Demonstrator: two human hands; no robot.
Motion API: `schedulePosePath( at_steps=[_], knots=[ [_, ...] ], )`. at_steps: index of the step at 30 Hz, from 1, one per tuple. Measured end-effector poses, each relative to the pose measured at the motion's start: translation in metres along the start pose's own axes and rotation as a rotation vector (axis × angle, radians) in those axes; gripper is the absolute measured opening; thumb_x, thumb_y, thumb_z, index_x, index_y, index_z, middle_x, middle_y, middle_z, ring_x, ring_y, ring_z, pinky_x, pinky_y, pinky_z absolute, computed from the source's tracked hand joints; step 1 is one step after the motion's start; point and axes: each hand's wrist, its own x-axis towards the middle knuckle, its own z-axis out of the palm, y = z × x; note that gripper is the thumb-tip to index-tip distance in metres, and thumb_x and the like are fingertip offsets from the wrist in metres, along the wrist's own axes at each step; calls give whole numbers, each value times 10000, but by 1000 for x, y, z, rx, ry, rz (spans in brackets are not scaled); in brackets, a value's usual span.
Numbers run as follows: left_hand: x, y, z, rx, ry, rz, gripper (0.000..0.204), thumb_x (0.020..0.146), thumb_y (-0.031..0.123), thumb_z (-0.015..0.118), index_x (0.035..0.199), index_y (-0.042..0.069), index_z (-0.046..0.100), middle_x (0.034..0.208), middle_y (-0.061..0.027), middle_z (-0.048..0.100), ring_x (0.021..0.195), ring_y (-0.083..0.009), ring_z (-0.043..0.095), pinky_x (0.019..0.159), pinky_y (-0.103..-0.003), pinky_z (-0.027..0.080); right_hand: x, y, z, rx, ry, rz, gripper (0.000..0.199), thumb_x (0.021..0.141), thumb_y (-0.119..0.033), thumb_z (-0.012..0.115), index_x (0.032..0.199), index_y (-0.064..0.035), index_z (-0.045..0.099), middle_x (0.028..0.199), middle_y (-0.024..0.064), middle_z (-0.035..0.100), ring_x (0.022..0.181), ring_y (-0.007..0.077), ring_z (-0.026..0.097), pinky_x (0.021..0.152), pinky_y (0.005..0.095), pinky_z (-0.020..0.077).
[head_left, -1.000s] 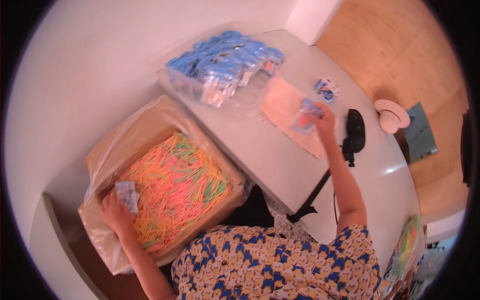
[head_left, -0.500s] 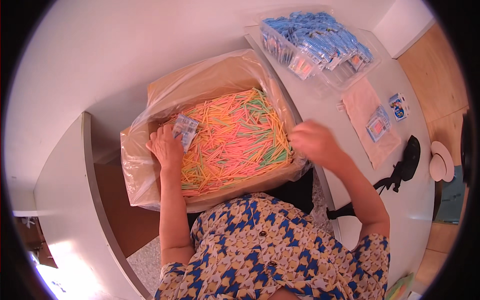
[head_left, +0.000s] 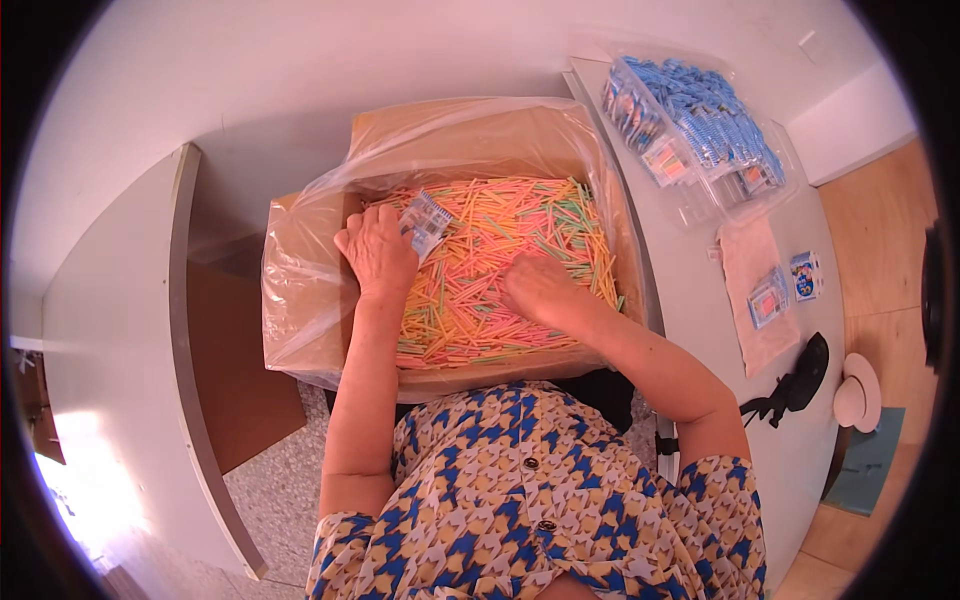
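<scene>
A cardboard box point(head_left: 310, 300) lined with clear plastic holds a thick layer of thin pastel sticks point(head_left: 470, 250) in pink, yellow, orange and green. Over the left part of the box, my left hand point(head_left: 380, 250) is closed on a small clear packet point(head_left: 428, 224) with blue printing. The packet is tilted above the sticks. My right hand point(head_left: 540, 288) is down at the sticks near the middle, its fingers curled. Its fingertips are hidden, so I cannot make out what is between them.
On the right table point(head_left: 690, 290) a clear plastic tub point(head_left: 690, 130) is heaped with blue-printed packets. A pink cloth point(head_left: 745, 250) bears another packet point(head_left: 768, 298), beside a small blue-and-white pack point(head_left: 806, 275). A black jointed stand point(head_left: 800, 380) lies nearer. A pale tabletop point(head_left: 110, 290) borders the left.
My right hand has moved left from the box's right rim down into the sticks. My left hand keeps the packet. The whole view has shifted, so the box appears farther right.
</scene>
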Motion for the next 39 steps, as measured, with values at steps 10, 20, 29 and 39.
schedulePosePath(
  at_steps=[10, 20, 29, 39],
  knots=[
    [2, 11, -7, -70, 108, -50, 337, 682, 151, 774, 966, 97, 600, 961, -68, 616, 994, -286, 526, 847, -447, 331, 10, 6, 18, -164, 70, -39, 151, 806, -97, 562, 811, -36, 700, 813, 157, 698, 744, 297, 686, 606, 398, 524],
    [-29, 74, -5, -1185, -377, -297, 302, 876, 217, 692, 1094, 32, 596, 938, -46, 655, 842, -175, 621, 749, -307, 483, -21, 42, -35, 714, 15, -44, 290, 930, -251, 444, 897, 16, 550, 687, 127, 567, 630, 253, 566, 606, 396, 443],
    [-38, 107, 18, -1882, -806, -579, 439, 1010, 395, 435, 1123, -5, 575, 1042, -94, 631, 934, -203, 612, 792, -339, 509, -17, 18, -9, 1109, 113, -17, 330, 987, -320, 463, 941, -4, 546, 682, 7, 508, 610, 119, 508, 552, 280, 413],
    [-26, 91, 31, -2046, -710, -660, 384, 1036, 323, 363, 1028, -1, 570, 1086, -143, 622, 1007, -254, 619, 907, -407, 528, -34, 28, -33, 1203, 199, 265, 204, 889, -175, 652, 824, 14, 613, 760, 39, 588, 627, 126, 529, 599, 281, 439]
  ],
)
